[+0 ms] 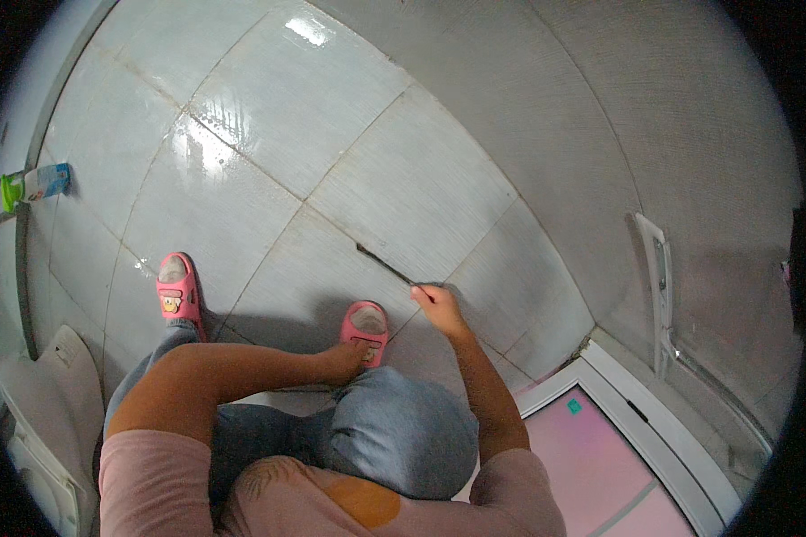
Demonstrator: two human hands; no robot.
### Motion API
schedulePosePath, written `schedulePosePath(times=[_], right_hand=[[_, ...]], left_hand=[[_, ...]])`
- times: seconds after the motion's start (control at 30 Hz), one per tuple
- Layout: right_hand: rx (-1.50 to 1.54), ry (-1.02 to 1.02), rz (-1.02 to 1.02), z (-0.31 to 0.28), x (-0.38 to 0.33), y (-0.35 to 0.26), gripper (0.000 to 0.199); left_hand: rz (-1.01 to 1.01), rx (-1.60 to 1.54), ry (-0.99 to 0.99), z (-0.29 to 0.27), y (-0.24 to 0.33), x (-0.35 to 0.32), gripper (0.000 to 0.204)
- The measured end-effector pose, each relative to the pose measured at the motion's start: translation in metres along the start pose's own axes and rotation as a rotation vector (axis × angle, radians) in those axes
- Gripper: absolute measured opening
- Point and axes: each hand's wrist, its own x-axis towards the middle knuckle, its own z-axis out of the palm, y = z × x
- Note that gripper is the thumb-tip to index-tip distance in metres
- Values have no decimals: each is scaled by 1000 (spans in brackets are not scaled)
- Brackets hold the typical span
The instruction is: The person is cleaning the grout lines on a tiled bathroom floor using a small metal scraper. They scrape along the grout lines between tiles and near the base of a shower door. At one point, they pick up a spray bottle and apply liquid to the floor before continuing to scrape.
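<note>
Far left, upper: bottle with green cap against wall. Lower left: white toilet. Left of centre: pink slipper on tiled floor. Centre: left hand resting on knee by second slipper, fingers' set unclear. Right of centre: right hand clenched on thin dark tool, tip on tile seam. Lower right: white door frame.

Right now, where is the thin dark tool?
In the head view, the tool lies along a floor tile joint, its near end in the right hand, just past the right slipper.
</note>
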Motion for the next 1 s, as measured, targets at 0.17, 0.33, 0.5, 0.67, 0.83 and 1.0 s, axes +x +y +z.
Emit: schedulePosePath(times=[0.17,0.33,0.5,0.67,0.83,1.0], right_hand=[[-76,-67,130,-26,-35,43,35],[-107,-46,366,-63,-85,78,36],[-11,0,62,-32,-26,28,38],[-130,-131,307,-57,-60,66,34],[-101,-70,250,-52,-54,62,35],[24,-73,65,-13,-4,8,30]], left_hand=[[-96,-37,-35,27,-35,9,48],[-220,-129,-39,-21,25,-10,40],[161,167,65,6,-10,3,39],[77,51,122,30,-44,5,33],[101,298,-88,7,-11,4,39],[50,-88,39,15,-25,8,38]])
